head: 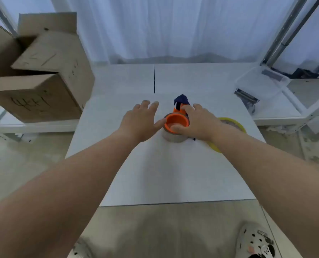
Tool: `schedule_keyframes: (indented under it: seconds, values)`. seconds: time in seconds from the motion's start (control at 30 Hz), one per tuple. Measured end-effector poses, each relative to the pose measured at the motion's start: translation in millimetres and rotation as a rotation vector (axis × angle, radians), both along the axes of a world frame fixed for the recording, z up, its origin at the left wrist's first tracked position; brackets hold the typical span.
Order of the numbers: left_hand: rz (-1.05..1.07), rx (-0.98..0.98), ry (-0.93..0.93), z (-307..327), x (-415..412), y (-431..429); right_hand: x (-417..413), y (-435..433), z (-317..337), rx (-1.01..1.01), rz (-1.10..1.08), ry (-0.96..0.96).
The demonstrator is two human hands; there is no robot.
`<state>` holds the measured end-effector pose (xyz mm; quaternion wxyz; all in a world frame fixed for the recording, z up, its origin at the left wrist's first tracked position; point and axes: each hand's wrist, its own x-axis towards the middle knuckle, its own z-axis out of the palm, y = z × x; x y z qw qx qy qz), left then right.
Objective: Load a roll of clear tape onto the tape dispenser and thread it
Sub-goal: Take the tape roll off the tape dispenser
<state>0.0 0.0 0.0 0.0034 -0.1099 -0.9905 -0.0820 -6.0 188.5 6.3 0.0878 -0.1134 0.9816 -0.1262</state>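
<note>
We find the tape dispenser (179,119) lying on its side near the middle of the white counter (155,174), its orange hub facing up at us. The clear tape roll (171,137) appears to sit around that hub as a pale, cloudy ring resting on the counter.

Our right grip (199,121) comes in from 3 o'clock and is clamped on the dispenser, with the thumb hooked over the hub's near rim and the forefinger laid across the orange frame beyond it. Our left grip (139,121) is at 9 o'clock of the roll with its fingers apart and straight, holding nothing. Only its thumb (160,124) reaches the roll's edge.

The dispenser's long axis runs from the roll at 6 o'clock to the navy head (182,99) at 12 o'clock. We judge that this line is what the threading turns on, since the loose end must be drawn from the roll toward 12 o'clock and through that head. The left grip is free and just beside the roll, so it is better placed to find that end. We cannot see the end from here.

A yellow tape roll (235,123) lies at 3 o'clock, partly hidden behind our right wrist.
</note>
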Motion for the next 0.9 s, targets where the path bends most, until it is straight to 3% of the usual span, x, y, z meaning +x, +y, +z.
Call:
schedule_keyframes:
  seconds: [0.13,0.3,0.47,0.73,0.9]
  values:
    - [0.070,-0.003,-0.090,-16,-1,-3,-2,-6,-12,-0.077,-0.051,-0.105]
    - [0.053,-0.003,-0.128,-17,3,-7,-2,-18,-24,0.083,-0.113,-0.062]
    - [0.033,0.029,-0.144,-12,7,-12,5,-28,-22,0.029,-0.133,-0.021]
    - [0.141,0.437,-0.064,34,15,-11,15,-34,24,-0.093,-0.044,0.263]
    - [0.217,0.715,-0.119,74,27,-11,35,-41,61,-0.135,0.028,0.424]
